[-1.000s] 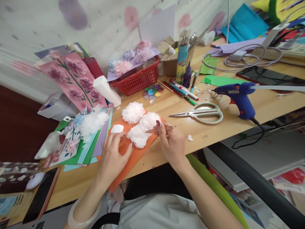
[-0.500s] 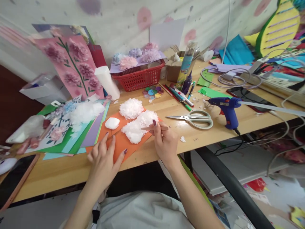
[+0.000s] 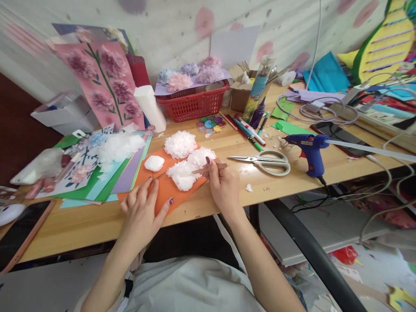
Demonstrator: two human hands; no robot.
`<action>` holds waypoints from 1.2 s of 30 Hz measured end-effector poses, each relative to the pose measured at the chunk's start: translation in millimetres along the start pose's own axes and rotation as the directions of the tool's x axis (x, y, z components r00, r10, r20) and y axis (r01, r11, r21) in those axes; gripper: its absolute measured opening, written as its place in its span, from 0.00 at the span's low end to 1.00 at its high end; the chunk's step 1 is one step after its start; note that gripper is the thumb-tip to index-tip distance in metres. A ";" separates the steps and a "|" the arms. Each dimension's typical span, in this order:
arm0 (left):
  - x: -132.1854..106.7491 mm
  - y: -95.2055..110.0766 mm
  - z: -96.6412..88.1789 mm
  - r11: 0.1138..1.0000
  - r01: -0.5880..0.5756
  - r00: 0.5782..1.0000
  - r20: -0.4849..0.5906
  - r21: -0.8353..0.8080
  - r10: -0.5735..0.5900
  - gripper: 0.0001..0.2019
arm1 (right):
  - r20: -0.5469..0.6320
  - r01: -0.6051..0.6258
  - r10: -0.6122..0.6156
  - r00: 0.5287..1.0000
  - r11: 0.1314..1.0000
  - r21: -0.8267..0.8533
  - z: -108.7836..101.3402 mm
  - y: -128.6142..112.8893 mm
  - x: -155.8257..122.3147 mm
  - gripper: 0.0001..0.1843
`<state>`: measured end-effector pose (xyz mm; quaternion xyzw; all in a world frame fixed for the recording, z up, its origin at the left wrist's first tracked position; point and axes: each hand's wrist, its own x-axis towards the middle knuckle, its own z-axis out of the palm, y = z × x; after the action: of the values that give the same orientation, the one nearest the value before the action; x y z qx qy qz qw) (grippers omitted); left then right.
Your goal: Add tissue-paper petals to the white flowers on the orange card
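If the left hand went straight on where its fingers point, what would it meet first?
The left hand would probably meet the small, white, rounded pad on the orange paper sheet; depth is unclear.

Left hand (image 3: 141, 201) covers part of orange sheet (image 3: 166, 190); phone (image 3: 24, 234) cut by left edge; yellow board (image 3: 391, 50) by top.

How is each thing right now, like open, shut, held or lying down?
Orange paper: lying down
Stick: held, tip at white fluff
Left hand: spread over the paper
Right hand: closed around the stick
Scissors: shut, lying down
Glue gun: not held, rod in its back
Phone: screen dark
Tablet: screen dark
Basket: standing upright
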<state>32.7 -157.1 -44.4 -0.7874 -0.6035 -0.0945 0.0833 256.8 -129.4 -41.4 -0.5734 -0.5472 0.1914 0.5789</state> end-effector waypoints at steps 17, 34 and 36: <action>-1.1 0.8 2.3 1.000 0.029 1.000 0.010 0.002 -0.029 0.29 | -0.110 -0.241 0.279 0.954 0.931 0.274 -6.8 -6.9 -3.8 0.29; -1.0 1.6 -0.7 0.999 0.037 0.999 0.024 -0.004 -0.037 0.29 | -0.136 -0.178 0.203 0.970 0.967 0.180 -6.6 -4.9 -4.5 0.30; -1.0 1.6 -0.9 0.999 0.042 0.999 0.026 -0.005 -0.041 0.29 | -0.129 -0.169 0.190 0.973 0.973 0.156 -5.4 -2.3 -3.3 0.29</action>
<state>34.0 -158.7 -43.8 -0.7761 -0.6204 -0.0880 0.0713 259.4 -135.3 -39.3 -0.5895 -0.4347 0.2405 0.6369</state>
